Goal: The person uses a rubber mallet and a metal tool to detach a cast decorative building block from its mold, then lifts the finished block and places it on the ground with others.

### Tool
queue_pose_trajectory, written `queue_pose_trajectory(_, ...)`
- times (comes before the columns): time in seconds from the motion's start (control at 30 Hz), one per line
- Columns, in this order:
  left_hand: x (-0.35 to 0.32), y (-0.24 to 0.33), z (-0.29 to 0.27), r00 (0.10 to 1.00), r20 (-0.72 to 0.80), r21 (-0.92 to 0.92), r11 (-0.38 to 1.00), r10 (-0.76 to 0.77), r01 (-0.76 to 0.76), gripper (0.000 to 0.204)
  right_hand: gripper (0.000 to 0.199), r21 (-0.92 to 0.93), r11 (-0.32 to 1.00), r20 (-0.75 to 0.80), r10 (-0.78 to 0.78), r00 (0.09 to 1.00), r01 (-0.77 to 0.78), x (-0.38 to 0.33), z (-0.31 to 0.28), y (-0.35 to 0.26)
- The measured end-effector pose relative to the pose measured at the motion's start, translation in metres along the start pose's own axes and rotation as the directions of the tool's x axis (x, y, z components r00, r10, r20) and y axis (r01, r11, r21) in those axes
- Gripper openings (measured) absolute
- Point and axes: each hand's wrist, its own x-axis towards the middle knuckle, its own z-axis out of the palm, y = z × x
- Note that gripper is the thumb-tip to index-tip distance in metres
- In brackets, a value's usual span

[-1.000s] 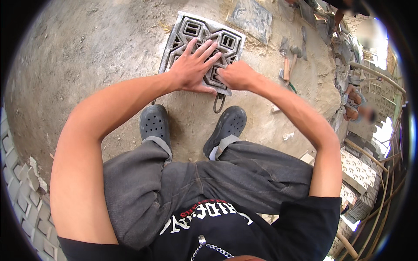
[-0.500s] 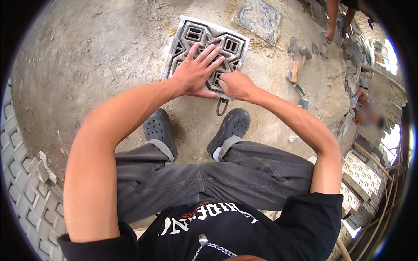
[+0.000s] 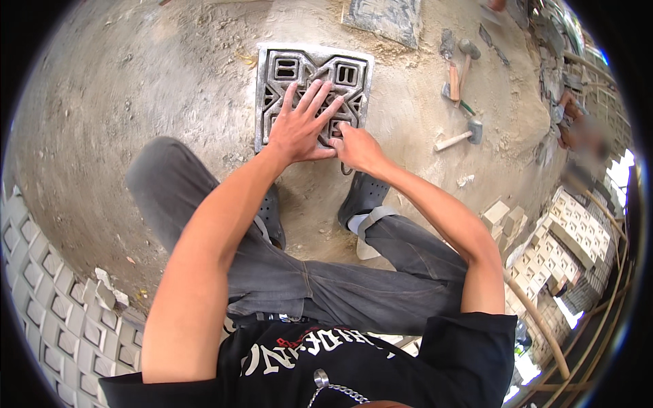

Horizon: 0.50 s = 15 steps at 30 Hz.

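Observation:
A square grey mould (image 3: 313, 58) with a cut-out geometric pattern lies flat on the ground in front of my feet. My left hand (image 3: 297, 132) rests on it, palm down, fingers spread over the middle of the pattern. At its lower right corner my right hand (image 3: 359, 147) is closed, with thumb and forefinger at the raised edge of a small cut-out. The other right fingers are curled under and partly hidden. A wire loop handle (image 3: 346, 168) sticks out below this corner, mostly covered by my right hand.
Right of the mould lie a mallet (image 3: 474, 130), a hammer (image 3: 468, 49) and trowels (image 3: 446, 44). A dusty slab (image 3: 384, 20) lies beyond it. Patterned blocks (image 3: 47, 299) stand at the left, and more pale blocks (image 3: 575, 231) at the right. Another person (image 3: 571, 112) crouches at far right.
The view has shifted and turned, and the mould now looks straighter. My left knee has come up into view on the left. Both hands remain on the mould, the left still spread.

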Motion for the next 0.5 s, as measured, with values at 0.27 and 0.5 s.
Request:
queue_pose_trajectory(0.27, 0.002, 0.000, -0.001, 1.000, -0.001, -0.086, 0.996, 0.006, -0.006, 0.103, 0.044, 0.303, 0.952, -0.071, -0.016, 0.997, 0.037, -0.009, -0.007, 0.010)
queue_pose_trajectory(0.5, 0.000, 0.004, -0.003, 1.000, 0.001, 0.008, 1.000, -0.002, 0.002, 0.098, 0.038, 0.370, 0.895, -0.157, 0.323, 0.933, -0.248, -0.047, -0.013, 0.053)
